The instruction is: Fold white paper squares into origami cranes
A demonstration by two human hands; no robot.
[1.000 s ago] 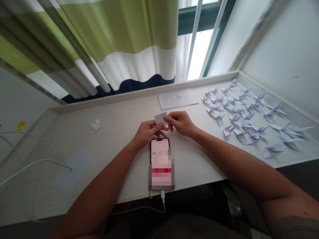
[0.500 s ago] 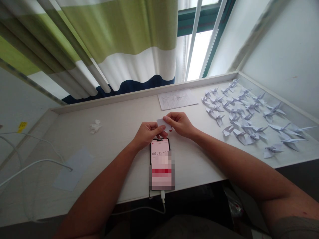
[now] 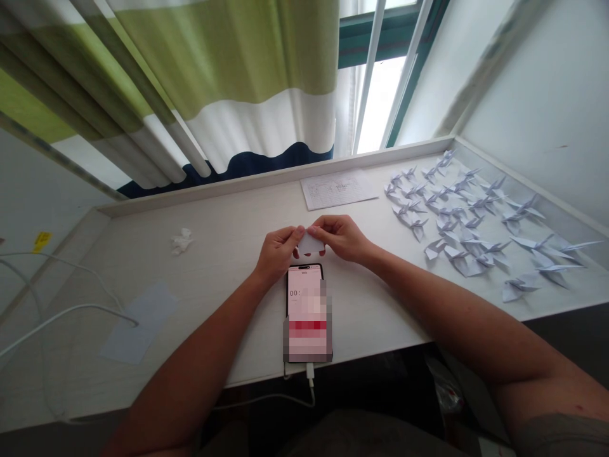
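Note:
Between my two hands is a small piece of folded white paper (image 3: 311, 244), held just above the desk beyond the phone. My left hand (image 3: 280, 249) pinches its left side, thumb at the top edge and fingers behind. On the right side, my right hand (image 3: 340, 236) grips it with thumb and fingers, the thumbs close together at the top. Fingertips show beneath the paper's lower edge. The phone (image 3: 304, 279) lies on the desk right below my hands, its lit screen partly blurred out.
Several folded paper cranes (image 3: 457, 197) cover the desk's right side. Printed sheets (image 3: 337, 190) lie near the back ledge. At left are a crumpled tissue (image 3: 181, 241), a paper sheet (image 3: 143, 327) and white cables (image 3: 71, 311). A charging cable (image 3: 310, 374) hangs off the front edge.
My left hand has shifted its grip up, bringing its thumb to the paper's top edge beside the right thumb. The paper now faces me more squarely between both hands.

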